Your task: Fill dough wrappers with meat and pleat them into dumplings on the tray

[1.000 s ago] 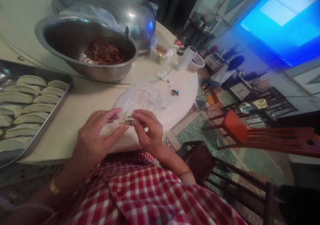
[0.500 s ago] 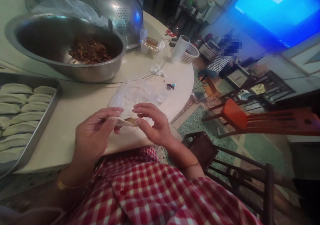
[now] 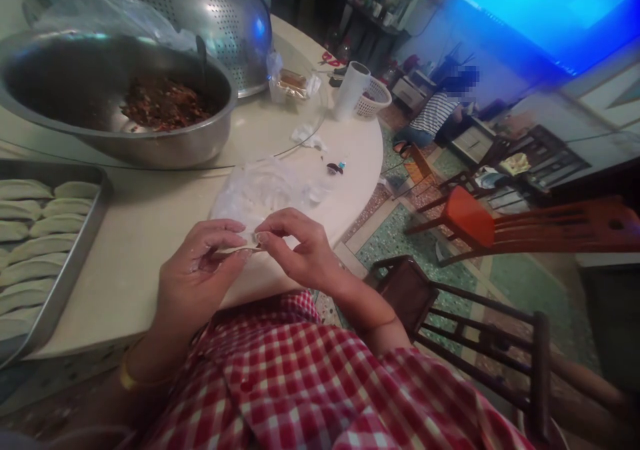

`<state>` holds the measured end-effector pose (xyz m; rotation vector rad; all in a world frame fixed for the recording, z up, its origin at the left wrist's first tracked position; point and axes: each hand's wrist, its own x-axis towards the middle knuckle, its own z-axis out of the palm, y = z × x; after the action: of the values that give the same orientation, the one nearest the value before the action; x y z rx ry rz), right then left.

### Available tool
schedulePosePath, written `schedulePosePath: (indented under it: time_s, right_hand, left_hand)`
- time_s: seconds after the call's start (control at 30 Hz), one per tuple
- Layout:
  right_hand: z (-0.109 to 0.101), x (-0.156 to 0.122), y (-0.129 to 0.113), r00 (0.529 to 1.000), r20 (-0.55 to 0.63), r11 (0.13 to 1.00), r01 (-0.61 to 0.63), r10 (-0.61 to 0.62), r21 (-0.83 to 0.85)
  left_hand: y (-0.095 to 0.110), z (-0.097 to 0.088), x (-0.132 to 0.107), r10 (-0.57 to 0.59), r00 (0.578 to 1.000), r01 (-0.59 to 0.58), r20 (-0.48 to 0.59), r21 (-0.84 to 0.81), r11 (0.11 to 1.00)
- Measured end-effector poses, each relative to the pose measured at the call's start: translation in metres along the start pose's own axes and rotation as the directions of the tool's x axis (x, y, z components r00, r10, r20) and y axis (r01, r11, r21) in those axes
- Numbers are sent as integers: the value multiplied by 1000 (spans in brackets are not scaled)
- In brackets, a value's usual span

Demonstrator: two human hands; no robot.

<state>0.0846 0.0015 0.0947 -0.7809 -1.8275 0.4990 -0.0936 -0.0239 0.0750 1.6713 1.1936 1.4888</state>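
Note:
Between my two hands is a pale dumpling (image 3: 236, 248), seen edge-on and mostly hidden by my fingers. My left hand (image 3: 203, 267) is closed around its left part, thumb along the near side. With thumb and forefinger, my right hand (image 3: 297, 247) pinches its right end. A crumpled white plastic bag (image 3: 263, 187) lies on the table just beyond my hands. Further left, a metal tray (image 3: 83, 253) holds rows of folded dumplings (image 3: 43, 243). A large steel bowl (image 3: 165, 150) contains brown chopped filling (image 3: 165, 103) and a utensil handle leaning at its rim.
Behind the bowl stands a perforated steel colander (image 3: 225, 30). A wrapped package (image 3: 293, 83), a plastic roll (image 3: 353, 90) and a white basket (image 3: 375, 98) sit at the far right. Wooden chairs (image 3: 467, 217) stand beyond the table edge. A person in stripes (image 3: 433, 113) is across the room.
My right fingers have closed from a spread pose into a pinch on the dumpling's right end, and its open edge no longer shows. The view has shifted slightly.

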Motion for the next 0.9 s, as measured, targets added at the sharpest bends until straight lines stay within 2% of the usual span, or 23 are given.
schedulePosePath:
  time_s: [0.1, 0.23, 0.43, 0.5, 0.6, 0.73, 0.83, 0.9]
  right_hand:
    - [2, -1, -2, 1000, 28, 1000, -9, 9, 14]
    - [4, -2, -6, 998, 41, 999, 47, -48, 27]
    - [4, -7, -9, 993, 58, 994, 102, -100, -43]
    - [3, -8, -9, 991, 60, 991, 122, -118, -61]
    - [0, -9, -8, 990, 5, 987, 144, -144, -69]
    - [-5, -11, -4, 985, -108, 985, 121, -135, -124]
    - [-5, -13, 0, 980, -118, 980, 141, -159, -141]
    - [-4, -14, 2, 979, -110, 977, 154, -171, -148]
  left_hand:
    - [3, 2, 0, 40, 999, -39, -18, 42, 998]
    - [3, 3, -1, 96, 994, -93, -45, 80, 992]
    - [0, 4, -4, 111, 988, -90, -109, 184, 979]
    - [-1, 3, -4, 133, 987, -107, -94, 238, 965]
    - [-1, 1, -4, 145, 988, -128, -60, 232, 964]
    - [-2, -1, -4, 117, 990, -97, -82, 211, 973]
    - [-3, -2, -5, 92, 992, -72, -84, 210, 975]
    - [-4, -3, -5, 71, 997, -62, -32, 224, 973]
